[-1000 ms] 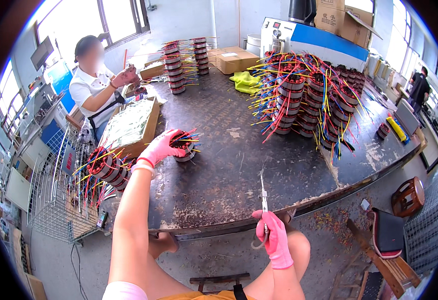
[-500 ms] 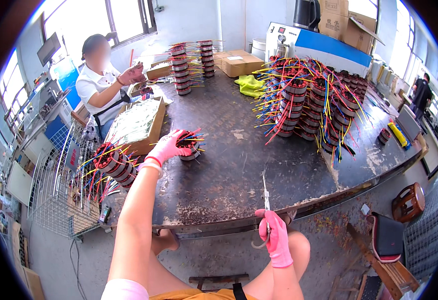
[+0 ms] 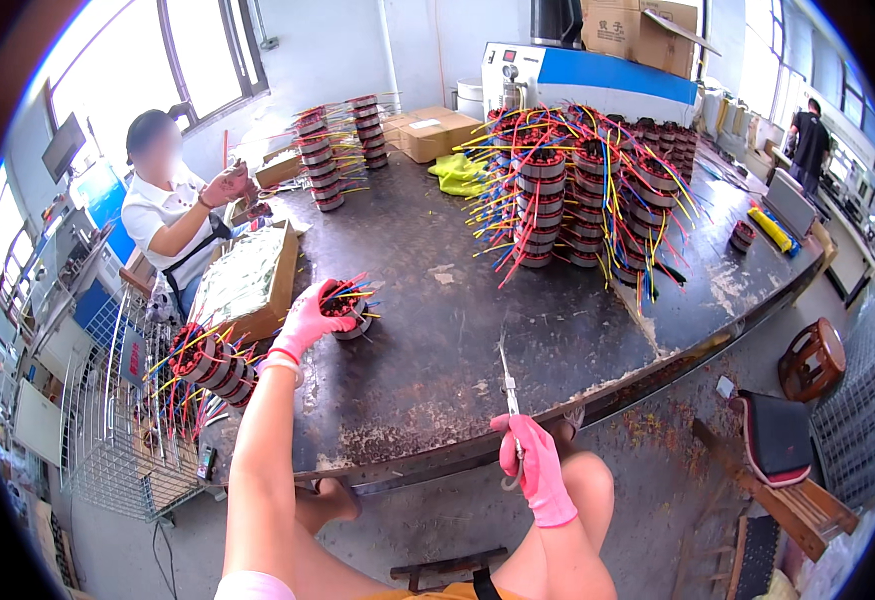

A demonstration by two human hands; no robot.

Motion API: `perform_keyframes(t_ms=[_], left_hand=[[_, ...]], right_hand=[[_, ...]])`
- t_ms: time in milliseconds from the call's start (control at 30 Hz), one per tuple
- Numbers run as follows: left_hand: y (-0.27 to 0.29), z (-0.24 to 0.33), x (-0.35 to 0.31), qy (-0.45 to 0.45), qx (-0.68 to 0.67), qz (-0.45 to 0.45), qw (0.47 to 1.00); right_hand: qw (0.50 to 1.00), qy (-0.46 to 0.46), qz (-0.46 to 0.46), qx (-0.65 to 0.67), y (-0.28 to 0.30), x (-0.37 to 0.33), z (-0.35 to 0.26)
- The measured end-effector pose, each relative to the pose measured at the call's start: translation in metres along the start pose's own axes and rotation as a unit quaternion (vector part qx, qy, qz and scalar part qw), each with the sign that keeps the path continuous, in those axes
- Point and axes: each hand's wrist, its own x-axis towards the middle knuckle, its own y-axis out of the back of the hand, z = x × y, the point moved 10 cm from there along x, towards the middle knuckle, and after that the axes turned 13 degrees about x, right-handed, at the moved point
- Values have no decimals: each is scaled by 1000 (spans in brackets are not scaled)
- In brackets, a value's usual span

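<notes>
"What's the left hand (image 3: 310,322) doing?"
"It's in a pink glove, curled around the near-left rim of a wired coil (image 3: 362,322), thumb and fingers gripping it."
"Where is that coil?"
"Over the left part of the dark counter (image 3: 428,375), right of the open box (image 3: 284,282). I can't tell if its underside touches the surface."
"And the right hand (image 3: 538,462)?"
"Gloved in pink too, closed around the handles of some scissors (image 3: 512,400), blades pointing away, over the counter's near edge."
"Anything else close by?"
"A leaning stack of coils (image 3: 220,368) near the left forearm. Taller stacks (image 3: 541,210) stand to the right, wires sticking out, with a yellow-green cloth (image 3: 460,176) just beside them."
"Anyone else?"
"A co-worker (image 3: 163,215) in white, past the box, hands raised."
</notes>
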Motion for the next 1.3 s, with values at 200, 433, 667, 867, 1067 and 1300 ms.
perform_keyframes(t_ms=[200,433,667,867,1067,1300], left_hand=[[10,1,-5,-23,76,60,995],[14,-3,-6,-31,108,69,991],[15,7,-4,-40,112,81,990],[11,-9,1,-32,61,68,995],[9,2,1,-44,68,71,994],[7,0,2,-15,120,38,992]], right_hand=[[999,-29,6,35,5,2,14],[979,-108,54,161,17,7,41],[972,-56,3,227,13,13,32],[976,-40,-1,214,13,16,33],[974,-23,-22,223,17,18,30],[971,-34,-22,235,16,16,31]])
